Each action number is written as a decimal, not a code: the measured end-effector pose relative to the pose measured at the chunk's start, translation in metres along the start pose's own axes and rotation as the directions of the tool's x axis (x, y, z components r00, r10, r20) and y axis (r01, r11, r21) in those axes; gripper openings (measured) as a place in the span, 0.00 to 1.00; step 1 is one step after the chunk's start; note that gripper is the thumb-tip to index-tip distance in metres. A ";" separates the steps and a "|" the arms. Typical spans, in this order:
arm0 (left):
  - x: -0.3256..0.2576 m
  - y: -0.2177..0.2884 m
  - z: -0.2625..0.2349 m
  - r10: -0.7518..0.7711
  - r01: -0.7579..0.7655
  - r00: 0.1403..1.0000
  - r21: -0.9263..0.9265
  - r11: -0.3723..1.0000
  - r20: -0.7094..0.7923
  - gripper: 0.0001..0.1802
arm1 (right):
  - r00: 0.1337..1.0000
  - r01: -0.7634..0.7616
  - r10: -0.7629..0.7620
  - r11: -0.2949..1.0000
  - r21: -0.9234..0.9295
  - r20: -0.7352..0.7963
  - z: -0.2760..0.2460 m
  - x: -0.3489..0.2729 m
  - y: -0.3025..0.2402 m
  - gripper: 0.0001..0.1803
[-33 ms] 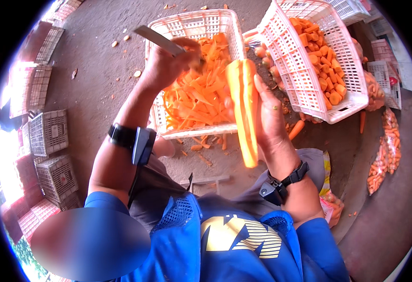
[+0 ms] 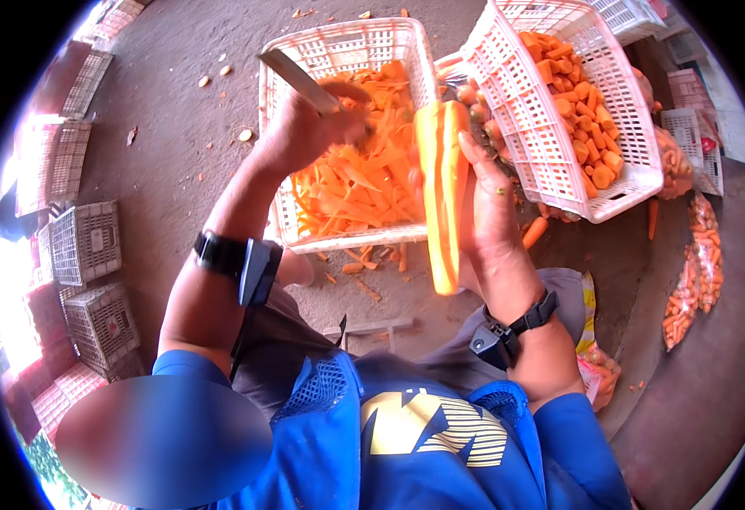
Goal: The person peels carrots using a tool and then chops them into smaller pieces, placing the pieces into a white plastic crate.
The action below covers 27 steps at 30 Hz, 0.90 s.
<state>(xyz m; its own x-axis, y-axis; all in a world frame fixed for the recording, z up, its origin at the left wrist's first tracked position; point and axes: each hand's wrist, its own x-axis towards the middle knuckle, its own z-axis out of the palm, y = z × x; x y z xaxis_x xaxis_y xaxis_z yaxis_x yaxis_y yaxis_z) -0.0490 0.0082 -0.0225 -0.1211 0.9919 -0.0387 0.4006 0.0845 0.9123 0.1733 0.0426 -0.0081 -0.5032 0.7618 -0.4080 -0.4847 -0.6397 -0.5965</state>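
— Two hands busy, both closed on something. Left hand (image 2: 304,127) is wrapped round the handle of a knife (image 2: 296,78), blade sticking up and away to the person's left, over the near-left part of the white crate of carrot strips (image 2: 351,51).

— And the right?

— Right hand (image 2: 487,200) holds a long carrot (image 2: 442,195), already peeled or sliced flat along its face. Fingers lie along the carrot's right side, thumb hidden behind it, so how tight the hold is can't be read exactly; it is clearly carrying the carrot, though.

— Why held like that?

— Judging by the pose, the carrot stands nearly upright, its lower tip towards the body, with the cut face turned to the knife hand so the blade can run along it. It hangs over the crate's right edge, so anything shaved off would likely drop among the strips.

— Carrot versus the grip?

— Hand clasps its middle to upper part; the lower end pokes out free below the palm, and the top rises a little above the fingertips. Knife and carrot are apart, blade well left of it.

— Anything else?

— Second white crate (image 2: 508,110), tilted, full of carrot chunks, just right of the carrot. Scraps lie on the ground (image 2: 177,144).
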 end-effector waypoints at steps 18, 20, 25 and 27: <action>-0.038 0.023 0.036 -0.213 0.436 0.881 -0.552 0.711 0.422 0.18 | 0.970 0.211 -0.218 0.975 0.075 0.109 -0.027 0.023 -0.060 0.23; -0.027 0.007 0.012 -0.214 0.393 0.914 -0.615 0.684 0.346 0.16 | 0.979 0.123 -0.138 0.987 0.105 0.153 -0.024 0.014 -0.065 0.23; -0.010 0.001 -0.027 -0.170 0.260 0.965 -0.652 0.712 0.199 0.17 | 0.965 -0.061 0.180 0.861 -0.505 0.191 -0.041 -0.002 -0.063 0.37; -0.011 0.002 -0.028 -0.155 0.240 0.970 -0.624 0.744 0.187 0.16 | 0.891 -0.206 0.381 0.824 -0.527 0.248 -0.015 -0.018 -0.056 0.35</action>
<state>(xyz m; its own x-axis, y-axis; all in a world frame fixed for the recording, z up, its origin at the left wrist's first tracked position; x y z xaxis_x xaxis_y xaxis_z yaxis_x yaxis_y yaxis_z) -0.0725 -0.0047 -0.0082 -0.0095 0.9667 -0.2557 -0.2975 0.2414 0.9237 0.2199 0.0664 0.0220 -0.8103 0.4090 -0.4196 0.0815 -0.6305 -0.7719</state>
